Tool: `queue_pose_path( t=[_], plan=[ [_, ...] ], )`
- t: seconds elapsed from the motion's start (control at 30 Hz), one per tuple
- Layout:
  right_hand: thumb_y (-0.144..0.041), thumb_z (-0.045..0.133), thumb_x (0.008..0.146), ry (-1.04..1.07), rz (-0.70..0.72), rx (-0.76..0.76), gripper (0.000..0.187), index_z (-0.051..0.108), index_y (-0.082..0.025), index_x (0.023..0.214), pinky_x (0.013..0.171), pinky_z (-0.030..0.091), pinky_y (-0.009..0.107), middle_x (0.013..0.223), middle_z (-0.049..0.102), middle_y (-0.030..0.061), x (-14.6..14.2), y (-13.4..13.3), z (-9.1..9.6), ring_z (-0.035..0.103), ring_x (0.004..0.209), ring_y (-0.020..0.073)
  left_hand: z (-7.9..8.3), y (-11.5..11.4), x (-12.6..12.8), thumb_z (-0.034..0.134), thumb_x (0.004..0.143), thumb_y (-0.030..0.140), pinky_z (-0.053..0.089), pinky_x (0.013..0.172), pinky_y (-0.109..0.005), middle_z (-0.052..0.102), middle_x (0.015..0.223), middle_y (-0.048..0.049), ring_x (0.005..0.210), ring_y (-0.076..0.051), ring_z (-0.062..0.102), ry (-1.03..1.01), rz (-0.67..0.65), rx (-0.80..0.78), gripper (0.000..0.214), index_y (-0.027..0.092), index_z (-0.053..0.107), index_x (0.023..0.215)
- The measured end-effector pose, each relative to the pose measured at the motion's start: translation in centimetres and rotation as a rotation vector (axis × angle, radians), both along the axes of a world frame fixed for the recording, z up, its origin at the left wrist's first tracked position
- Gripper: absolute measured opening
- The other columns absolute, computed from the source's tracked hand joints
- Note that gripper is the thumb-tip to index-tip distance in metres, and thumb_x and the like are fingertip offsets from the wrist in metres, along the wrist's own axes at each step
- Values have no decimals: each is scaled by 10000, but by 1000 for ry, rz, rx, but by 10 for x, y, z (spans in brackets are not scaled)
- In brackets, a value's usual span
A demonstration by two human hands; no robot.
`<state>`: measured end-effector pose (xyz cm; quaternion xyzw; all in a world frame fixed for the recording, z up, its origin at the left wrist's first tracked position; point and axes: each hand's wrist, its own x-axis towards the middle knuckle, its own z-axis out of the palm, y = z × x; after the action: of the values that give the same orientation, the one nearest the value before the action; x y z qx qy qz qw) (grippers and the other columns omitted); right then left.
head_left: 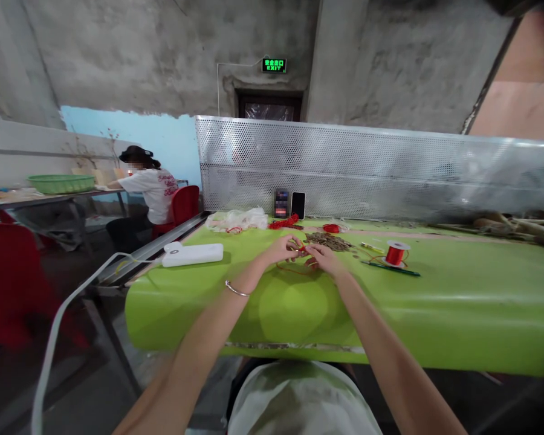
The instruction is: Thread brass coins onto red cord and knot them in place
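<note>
Pinching a small red-threaded piece between both sets of fingertips, at the middle of the green table. Left hand curled closed around its near side, bracelet on that wrist; right hand closed on the other side, fingertips meeting the left's. Too small and blurred to tell a knot from a bead. Loose red cord trailing from the pinch toward 6 o'clock on the cloth.

Better done, by judgement, with the cord kept taut and short between the hands, wrists resting on the table, work held low over the cloth so nothing rolls off the near edge.

Outward: pile of small brownish pieces just beside the right hand at 1 o'clock. Red spool at 3 o'clock, green stick lying below it. Bundle of red cord and clear plastic bag at 11 o'clock; two phones leaning on the perforated metal screen at 12. White power bank at 9 o'clock, its cable hanging off the table. Another person seated well apart at 10 o'clock.

Possible snags: trailing cord catching under a wrist; pile near enough to scatter.
</note>
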<state>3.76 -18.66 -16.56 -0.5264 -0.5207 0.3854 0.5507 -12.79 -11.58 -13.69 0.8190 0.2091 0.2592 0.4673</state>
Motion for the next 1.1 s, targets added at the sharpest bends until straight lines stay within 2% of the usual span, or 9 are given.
queue_pose_path(
  t=[0.23, 0.4, 0.57, 0.73, 0.97, 1.1],
  plan=[
    [-386, 669, 769, -89, -38, 9, 204, 644, -187, 805, 497, 463, 197, 770, 677, 17, 0, -5, 4, 634, 579, 114, -2, 4, 1, 673, 790, 315, 471, 604, -244, 651, 907, -80, 719, -124, 602, 0, -17, 72, 240, 129, 604, 925],
    [-425, 659, 768, -168, -9, 37, 251, 645, -178, 809, 559, 465, 216, 755, 670, 13, 3, -3, 1, 621, 602, 114, 0, 2, 1, 655, 800, 260, 481, 658, -257, 663, 891, -72, 757, -133, 606, 6, 17, 127, 172, 121, 639, 900],
    [-356, 625, 799, -175, -19, 37, 183, 647, -175, 804, 565, 458, 226, 669, 648, 8, 4, -2, -1, 619, 593, 128, 2, 0, 2, 644, 802, 204, 484, 711, -264, 677, 908, -74, 788, -135, 612, -2, 29, 141, 132, 115, 650, 899],
    [-296, 617, 806, -153, -50, 10, 128, 642, -171, 790, 575, 455, 222, 706, 660, 9, 3, -3, 2, 614, 578, 111, 1, -1, 2, 648, 799, 220, 476, 719, -269, 687, 915, -67, 783, -138, 610, 33, 61, 193, 155, 123, 677, 915],
    [-348, 637, 789, -180, -44, 12, 177, 637, -171, 777, 597, 473, 233, 750, 677, 25, 5, -2, 1, 622, 586, 115, 1, -2, 4, 666, 787, 200, 483, 755, -276, 697, 901, -72, 809, -144, 623, 6, 88, 201, 117, 122, 685, 871],
    [-357, 648, 778, -214, -43, 39, 193, 630, -167, 748, 598, 480, 230, 723, 671, 22, 5, 0, -1, 626, 584, 121, -3, 0, 6, 663, 787, 197, 483, 721, -262, 689, 836, -55, 743, -129, 608, 28, 95, 196, 104, 120, 673, 856]
  ],
)
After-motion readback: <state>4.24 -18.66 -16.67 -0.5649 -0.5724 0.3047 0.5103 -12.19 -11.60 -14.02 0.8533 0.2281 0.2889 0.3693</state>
